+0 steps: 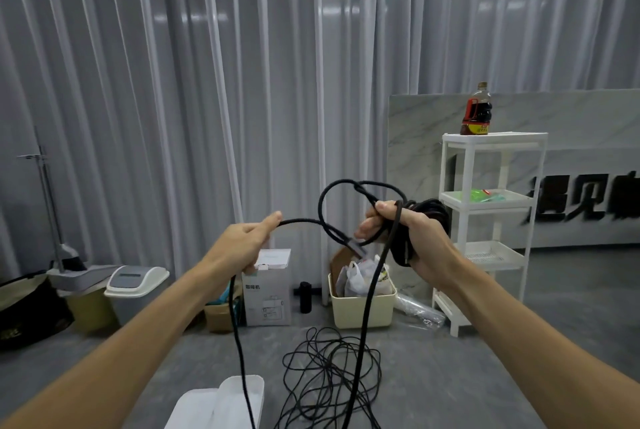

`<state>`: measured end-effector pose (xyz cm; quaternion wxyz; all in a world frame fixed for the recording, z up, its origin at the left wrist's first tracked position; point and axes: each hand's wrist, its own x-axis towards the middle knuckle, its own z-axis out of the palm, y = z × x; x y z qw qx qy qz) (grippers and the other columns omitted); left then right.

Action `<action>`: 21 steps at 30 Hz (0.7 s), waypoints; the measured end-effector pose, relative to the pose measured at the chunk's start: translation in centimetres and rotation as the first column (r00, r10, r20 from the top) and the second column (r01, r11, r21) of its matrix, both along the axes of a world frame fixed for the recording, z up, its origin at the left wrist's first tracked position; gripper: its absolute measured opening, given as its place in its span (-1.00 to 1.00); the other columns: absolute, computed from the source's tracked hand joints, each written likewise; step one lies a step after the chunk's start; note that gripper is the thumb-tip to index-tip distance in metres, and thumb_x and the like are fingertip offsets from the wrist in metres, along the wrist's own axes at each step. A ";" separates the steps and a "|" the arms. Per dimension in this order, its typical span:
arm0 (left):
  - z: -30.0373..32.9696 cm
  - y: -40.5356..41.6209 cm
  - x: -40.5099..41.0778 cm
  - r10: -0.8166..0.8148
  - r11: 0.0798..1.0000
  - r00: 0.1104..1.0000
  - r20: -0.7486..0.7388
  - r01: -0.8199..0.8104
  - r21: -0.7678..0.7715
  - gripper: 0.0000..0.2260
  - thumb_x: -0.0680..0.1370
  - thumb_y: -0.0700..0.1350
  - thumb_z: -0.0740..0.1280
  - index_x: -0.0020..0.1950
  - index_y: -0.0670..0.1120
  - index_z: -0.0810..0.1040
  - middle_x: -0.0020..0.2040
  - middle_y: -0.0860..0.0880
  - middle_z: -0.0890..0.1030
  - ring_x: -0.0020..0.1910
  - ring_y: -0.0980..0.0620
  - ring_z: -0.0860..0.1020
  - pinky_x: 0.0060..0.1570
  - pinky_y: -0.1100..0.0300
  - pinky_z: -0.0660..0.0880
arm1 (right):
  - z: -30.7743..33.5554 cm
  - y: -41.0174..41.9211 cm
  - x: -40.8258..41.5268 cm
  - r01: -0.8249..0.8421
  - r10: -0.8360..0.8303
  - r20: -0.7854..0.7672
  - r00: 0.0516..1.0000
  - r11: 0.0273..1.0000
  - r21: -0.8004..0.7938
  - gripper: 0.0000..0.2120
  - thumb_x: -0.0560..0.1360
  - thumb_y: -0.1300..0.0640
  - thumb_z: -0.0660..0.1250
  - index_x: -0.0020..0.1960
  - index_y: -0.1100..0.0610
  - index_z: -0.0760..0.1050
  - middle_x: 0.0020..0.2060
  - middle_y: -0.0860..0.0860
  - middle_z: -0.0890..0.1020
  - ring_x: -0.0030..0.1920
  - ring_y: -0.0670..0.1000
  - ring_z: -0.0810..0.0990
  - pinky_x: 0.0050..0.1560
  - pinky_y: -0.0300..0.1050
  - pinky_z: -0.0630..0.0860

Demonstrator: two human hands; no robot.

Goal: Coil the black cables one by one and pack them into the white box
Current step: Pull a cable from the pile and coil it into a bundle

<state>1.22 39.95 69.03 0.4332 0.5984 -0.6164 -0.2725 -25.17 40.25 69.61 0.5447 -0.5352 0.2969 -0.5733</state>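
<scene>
Pale grey pleated curtains (pixel 173 82) cover the back wall of a room with a grey floor (pixel 519 376). Two bare forearms reach forward from the bottom of the view, raised at chest height. The right hand (pixel 398 231) clutches a thick black braided cable (pixel 429 214), wound into a bundle of loops around the palm and fingers; one loop arches above the thumb, and the cable's grey metal plug (pixel 356 248) pokes out just below the fingers. The left hand (pixel 249 241) pinches a free stretch of the same cable between thumb and fingertips, and from that hand the cable hangs down to the floor. A loose tangle of thin black cable (pixel 329 376) lies on the floor below the hands. Just left of it, at the bottom edge, sits the white plastic box (pixel 221 404), partly cut off. Along the curtain stand a white cardboard carton (pixel 266 293), a cream plastic bin (pixel 360 307) stuffed with bags, and a white lidded trash can (pixel 135 286). To the right, a white three-tier rack (pixel 491 221) carries a dark sauce bottle (pixel 478 110) on top.
</scene>
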 end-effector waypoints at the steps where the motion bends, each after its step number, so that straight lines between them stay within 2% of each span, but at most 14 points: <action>1: -0.3 -0.3 0.4 0.041 0.999 0.999 0.018 -0.041 0.010 -0.54 0.57 0.30 0.22 -0.26 -0.06 0.50 -0.51 0.04 0.36 -0.48 0.06 0.31 -0.38 0.19 0.35 | 0.0 0.0 -0.1 0.020 -0.021 -0.029 0.999 0.999 -0.031 -0.80 0.62 0.19 0.26 -0.05 0.30 0.58 -0.25 0.16 0.67 -0.14 0.14 0.69 0.08 0.03 0.60; 5: -1.1 -1.1 1.2 0.111 0.993 0.992 0.059 -0.114 0.043 -0.56 0.61 0.25 0.19 -0.24 -0.09 0.44 -0.49 0.01 0.32 -0.49 0.04 0.29 -0.39 0.18 0.30 | -0.4 -0.4 -0.3 0.089 -0.097 -0.077 0.992 0.991 -0.099 -0.80 0.62 0.16 0.26 -0.04 0.26 0.58 -0.36 0.08 0.56 -0.23 0.09 0.62 0.04 0.04 0.57; 7: -1.2 -1.2 1.4 0.178 0.983 0.984 -0.031 -0.177 0.044 -0.60 0.63 0.21 0.20 -0.23 -0.07 0.39 -0.46 -0.02 0.30 -0.49 0.03 0.29 -0.41 0.19 0.29 | -0.5 -0.6 -0.3 0.122 -0.125 -0.039 0.991 0.989 -0.085 -0.80 0.62 0.15 0.27 -0.07 0.24 0.59 -0.41 0.05 0.48 -0.32 0.04 0.55 0.08 0.05 0.54; 10: -1.6 -1.4 1.7 0.155 0.987 0.980 -0.126 -0.149 0.059 -0.61 0.63 0.20 0.20 -0.24 -0.05 0.32 -0.45 0.00 0.22 -0.52 0.06 0.20 -0.48 0.20 0.20 | -0.7 -0.6 -0.2 0.105 -0.109 -0.053 0.993 0.991 -0.083 -0.80 0.62 0.16 0.27 -0.06 0.25 0.59 -0.42 0.04 0.41 -0.40 0.00 0.42 0.00 -0.02 0.55; 13: -1.9 -1.5 1.6 0.149 0.989 0.936 -0.319 -0.133 0.070 -0.65 0.64 0.16 0.21 -0.20 -0.04 0.30 -0.44 0.02 0.19 -0.49 0.07 0.14 -0.47 0.19 0.10 | -0.8 -0.3 0.2 0.069 -0.075 -0.074 0.994 0.994 -0.082 -0.80 0.62 0.18 0.25 -0.04 0.27 0.58 -0.44 0.03 0.37 -0.43 -0.01 0.36 -0.09 -0.05 0.51; 16: -1.9 -1.5 1.4 0.157 0.987 0.888 -0.432 -0.161 0.027 -0.64 0.66 0.12 0.19 -0.25 -0.02 0.25 -0.47 0.04 0.18 -0.51 0.07 0.12 -0.45 0.19 0.07 | -0.7 -0.2 0.1 0.004 -0.010 -0.064 0.998 0.996 -0.094 -0.79 0.59 0.15 0.28 -0.02 0.29 0.58 -0.46 0.01 0.35 -0.45 -0.02 0.33 -0.16 -0.05 0.47; 18: -1.9 -1.6 1.2 0.174 0.982 0.910 -0.377 -0.188 -0.002 -0.63 0.66 0.13 0.18 -0.26 -0.04 0.27 -0.47 0.03 0.19 -0.51 0.07 0.14 -0.46 0.20 0.09 | -0.5 0.0 0.0 -0.031 0.028 -0.042 0.999 0.995 -0.096 -0.79 0.59 0.16 0.27 0.00 0.30 0.57 -0.47 0.01 0.34 -0.45 -0.02 0.31 -0.18 -0.07 0.46; 21: -2.3 -1.8 0.9 0.143 0.990 0.984 -0.106 -0.143 0.012 -0.58 0.66 0.18 0.16 -0.25 -0.09 0.40 -0.41 -0.01 0.24 -0.48 0.05 0.21 -0.46 0.20 0.18 | -0.1 0.3 0.3 -0.080 0.074 -0.073 0.995 0.993 -0.084 -0.78 0.57 0.13 0.30 0.04 0.30 0.57 -0.45 0.01 0.36 -0.43 -0.02 0.33 -0.16 -0.11 0.47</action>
